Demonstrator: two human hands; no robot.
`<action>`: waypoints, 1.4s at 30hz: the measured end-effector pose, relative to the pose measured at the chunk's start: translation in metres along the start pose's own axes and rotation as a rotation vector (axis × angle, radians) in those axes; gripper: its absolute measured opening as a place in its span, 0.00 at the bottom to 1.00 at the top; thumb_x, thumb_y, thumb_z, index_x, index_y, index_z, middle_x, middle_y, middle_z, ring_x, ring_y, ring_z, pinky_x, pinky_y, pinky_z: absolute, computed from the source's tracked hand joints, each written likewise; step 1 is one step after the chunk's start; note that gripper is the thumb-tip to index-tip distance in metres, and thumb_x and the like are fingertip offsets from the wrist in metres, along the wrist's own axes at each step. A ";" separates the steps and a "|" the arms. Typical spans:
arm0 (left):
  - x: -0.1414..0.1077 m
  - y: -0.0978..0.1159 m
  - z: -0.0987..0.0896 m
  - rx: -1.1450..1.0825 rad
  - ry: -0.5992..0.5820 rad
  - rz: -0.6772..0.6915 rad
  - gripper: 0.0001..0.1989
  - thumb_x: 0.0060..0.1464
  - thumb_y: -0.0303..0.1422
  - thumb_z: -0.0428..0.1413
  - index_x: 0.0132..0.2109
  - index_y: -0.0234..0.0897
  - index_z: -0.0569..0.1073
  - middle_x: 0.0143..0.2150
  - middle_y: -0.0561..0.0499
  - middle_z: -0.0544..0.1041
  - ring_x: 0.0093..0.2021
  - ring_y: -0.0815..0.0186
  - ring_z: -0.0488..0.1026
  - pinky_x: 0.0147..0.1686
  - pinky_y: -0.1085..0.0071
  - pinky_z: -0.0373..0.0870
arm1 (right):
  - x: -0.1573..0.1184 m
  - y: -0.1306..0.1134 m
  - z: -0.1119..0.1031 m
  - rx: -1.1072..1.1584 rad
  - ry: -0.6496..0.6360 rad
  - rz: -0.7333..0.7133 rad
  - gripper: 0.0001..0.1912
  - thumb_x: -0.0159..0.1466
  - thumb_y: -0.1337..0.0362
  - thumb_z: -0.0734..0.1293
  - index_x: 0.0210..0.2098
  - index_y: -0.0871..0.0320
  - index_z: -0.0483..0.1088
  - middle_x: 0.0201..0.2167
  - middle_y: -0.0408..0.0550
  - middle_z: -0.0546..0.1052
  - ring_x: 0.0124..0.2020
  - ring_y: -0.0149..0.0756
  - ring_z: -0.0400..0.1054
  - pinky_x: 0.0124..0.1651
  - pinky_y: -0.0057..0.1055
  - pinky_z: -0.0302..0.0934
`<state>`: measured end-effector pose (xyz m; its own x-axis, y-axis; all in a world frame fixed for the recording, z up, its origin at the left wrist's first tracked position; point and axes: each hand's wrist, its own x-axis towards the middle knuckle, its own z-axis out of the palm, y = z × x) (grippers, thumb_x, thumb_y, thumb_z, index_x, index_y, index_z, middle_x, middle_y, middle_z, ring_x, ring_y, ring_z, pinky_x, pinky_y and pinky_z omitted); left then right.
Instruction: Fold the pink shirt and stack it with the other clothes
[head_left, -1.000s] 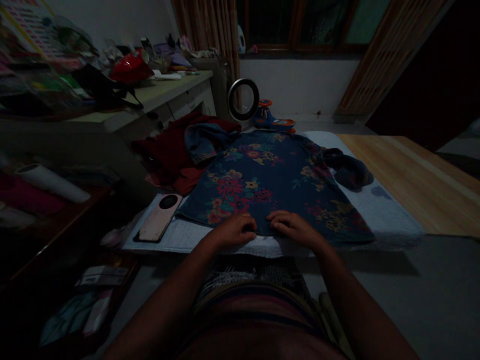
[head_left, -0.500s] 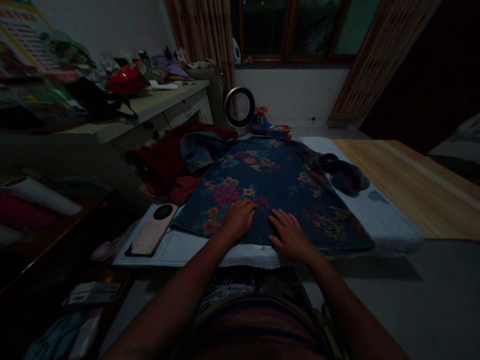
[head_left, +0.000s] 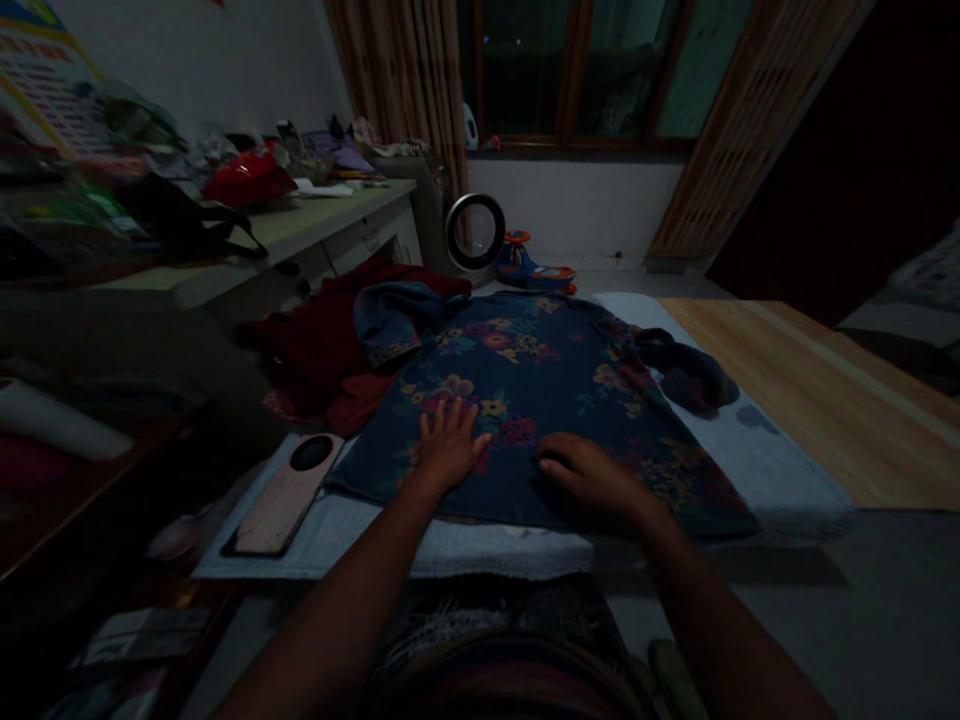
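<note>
A dark blue floral garment (head_left: 555, 370) lies spread over a pale cloth (head_left: 480, 550) on the table. My left hand (head_left: 450, 445) rests on its lower left part, palm down with the fingers spread. To the right of it, my right hand (head_left: 589, 475) is over the lower middle of the garment, its fingers curled inward. Whether those fingers pinch any fabric is hidden. One sleeve (head_left: 694, 375) lies bunched at the right; the other sleeve (head_left: 390, 320) folds over a red cloth pile at the left.
A phone (head_left: 285, 500) lies at the left front corner. Dark red clothes (head_left: 322, 340) are heaped behind it. A cluttered desk (head_left: 300, 225) stands at the left, a round fan (head_left: 476, 232) beyond the table, and a wooden board (head_left: 817, 390) at the right.
My left hand has moved left and its fingers have spread. My right hand has lifted its flat fingers into a curl. The view has tilted up slightly.
</note>
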<state>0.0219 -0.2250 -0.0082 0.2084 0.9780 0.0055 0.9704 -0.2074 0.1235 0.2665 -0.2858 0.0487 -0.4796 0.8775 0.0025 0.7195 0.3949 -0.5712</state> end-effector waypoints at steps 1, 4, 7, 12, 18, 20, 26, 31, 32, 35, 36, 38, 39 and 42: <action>0.000 0.001 0.000 -0.001 0.006 0.000 0.33 0.62 0.52 0.42 0.69 0.44 0.55 0.73 0.44 0.49 0.72 0.44 0.41 0.64 0.39 0.42 | 0.013 0.001 0.003 -0.042 0.067 0.015 0.19 0.69 0.59 0.58 0.54 0.60 0.70 0.58 0.56 0.71 0.61 0.43 0.62 0.63 0.41 0.55; -0.001 0.001 -0.001 -0.004 0.023 0.004 0.33 0.62 0.52 0.43 0.69 0.44 0.56 0.73 0.43 0.50 0.71 0.44 0.42 0.64 0.39 0.42 | 0.042 0.009 0.024 -0.208 0.166 0.076 0.26 0.67 0.58 0.61 0.63 0.62 0.62 0.68 0.59 0.57 0.69 0.46 0.48 0.68 0.46 0.46; -0.001 0.001 0.001 -0.009 0.030 -0.011 0.33 0.62 0.53 0.43 0.69 0.45 0.56 0.73 0.44 0.50 0.71 0.44 0.42 0.64 0.39 0.42 | 0.051 0.022 0.043 -0.306 0.144 0.098 0.29 0.69 0.55 0.59 0.65 0.61 0.58 0.69 0.58 0.54 0.70 0.49 0.45 0.68 0.49 0.44; 0.000 -0.001 0.003 -0.033 0.008 -0.062 0.34 0.61 0.55 0.42 0.69 0.49 0.54 0.73 0.44 0.48 0.71 0.42 0.41 0.63 0.35 0.40 | 0.043 0.031 0.046 -0.339 0.123 0.092 0.29 0.70 0.52 0.57 0.66 0.57 0.57 0.70 0.54 0.54 0.69 0.48 0.46 0.68 0.49 0.44; -0.004 -0.013 -0.004 -0.039 -0.081 -0.136 0.37 0.59 0.59 0.39 0.70 0.52 0.51 0.74 0.44 0.43 0.72 0.40 0.37 0.60 0.30 0.40 | 0.025 0.040 0.037 -0.349 0.110 0.177 0.29 0.70 0.52 0.56 0.67 0.54 0.55 0.70 0.53 0.54 0.70 0.47 0.45 0.68 0.52 0.40; -0.008 -0.020 -0.007 -0.027 -0.091 -0.167 0.37 0.59 0.59 0.38 0.70 0.52 0.50 0.74 0.44 0.42 0.71 0.39 0.38 0.60 0.30 0.41 | 0.014 0.045 0.033 -0.368 0.114 0.204 0.29 0.70 0.52 0.56 0.67 0.54 0.57 0.70 0.53 0.54 0.70 0.47 0.45 0.68 0.52 0.39; -0.027 -0.042 -0.005 0.060 -0.048 -0.226 0.38 0.59 0.60 0.38 0.70 0.51 0.51 0.73 0.40 0.46 0.71 0.37 0.41 0.60 0.33 0.44 | -0.024 0.068 0.023 -0.435 0.172 0.303 0.30 0.69 0.50 0.56 0.66 0.54 0.58 0.70 0.53 0.54 0.70 0.48 0.45 0.68 0.50 0.40; -0.033 -0.043 -0.016 0.158 -0.060 -0.241 0.36 0.59 0.56 0.43 0.68 0.44 0.58 0.70 0.36 0.55 0.68 0.36 0.51 0.59 0.37 0.50 | -0.048 0.085 0.019 -0.454 0.234 0.442 0.32 0.68 0.47 0.56 0.67 0.55 0.57 0.70 0.57 0.53 0.70 0.52 0.45 0.67 0.53 0.42; -0.030 -0.038 -0.023 0.173 -0.067 -0.219 0.34 0.59 0.54 0.44 0.66 0.42 0.62 0.69 0.36 0.58 0.67 0.37 0.53 0.59 0.37 0.50 | -0.049 0.087 0.018 -0.453 0.243 0.472 0.32 0.68 0.46 0.56 0.66 0.55 0.57 0.69 0.58 0.53 0.69 0.53 0.46 0.66 0.54 0.42; -0.015 -0.005 -0.043 0.179 -0.020 -0.057 0.24 0.61 0.43 0.46 0.59 0.40 0.69 0.68 0.40 0.60 0.69 0.44 0.52 0.62 0.40 0.48 | -0.038 0.083 0.013 -0.437 0.271 0.516 0.30 0.68 0.47 0.56 0.63 0.57 0.62 0.68 0.60 0.57 0.68 0.55 0.48 0.65 0.54 0.44; -0.007 0.011 -0.048 0.157 0.010 0.004 0.23 0.61 0.40 0.47 0.60 0.40 0.69 0.69 0.41 0.59 0.69 0.46 0.51 0.63 0.41 0.46 | -0.030 0.080 0.012 -0.430 0.280 0.505 0.29 0.68 0.48 0.56 0.62 0.58 0.63 0.67 0.60 0.57 0.68 0.54 0.48 0.65 0.54 0.45; 0.009 0.047 -0.051 0.086 0.078 0.146 0.23 0.61 0.38 0.47 0.62 0.38 0.66 0.70 0.41 0.58 0.69 0.48 0.50 0.64 0.41 0.44 | -0.009 0.073 0.010 -0.418 0.284 0.451 0.27 0.68 0.51 0.57 0.62 0.57 0.62 0.68 0.59 0.55 0.69 0.53 0.45 0.66 0.52 0.43; 0.016 0.065 -0.049 0.045 0.112 0.222 0.23 0.62 0.36 0.46 0.62 0.37 0.66 0.70 0.41 0.58 0.70 0.49 0.50 0.65 0.42 0.43 | 0.002 0.070 0.010 -0.410 0.275 0.421 0.27 0.68 0.54 0.57 0.63 0.57 0.61 0.69 0.57 0.53 0.70 0.52 0.44 0.66 0.51 0.42; 0.034 0.105 -0.029 -0.063 0.126 0.355 0.22 0.62 0.31 0.46 0.62 0.38 0.65 0.70 0.42 0.58 0.70 0.52 0.49 0.66 0.44 0.42 | 0.026 0.067 0.012 -0.384 0.205 0.375 0.27 0.68 0.59 0.57 0.66 0.58 0.57 0.71 0.55 0.51 0.70 0.49 0.42 0.68 0.51 0.39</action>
<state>0.1279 -0.2127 0.0334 0.5098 0.8413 0.1801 0.8305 -0.5358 0.1524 0.2963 -0.2398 0.0011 -0.0770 0.9963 0.0385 0.9708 0.0837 -0.2247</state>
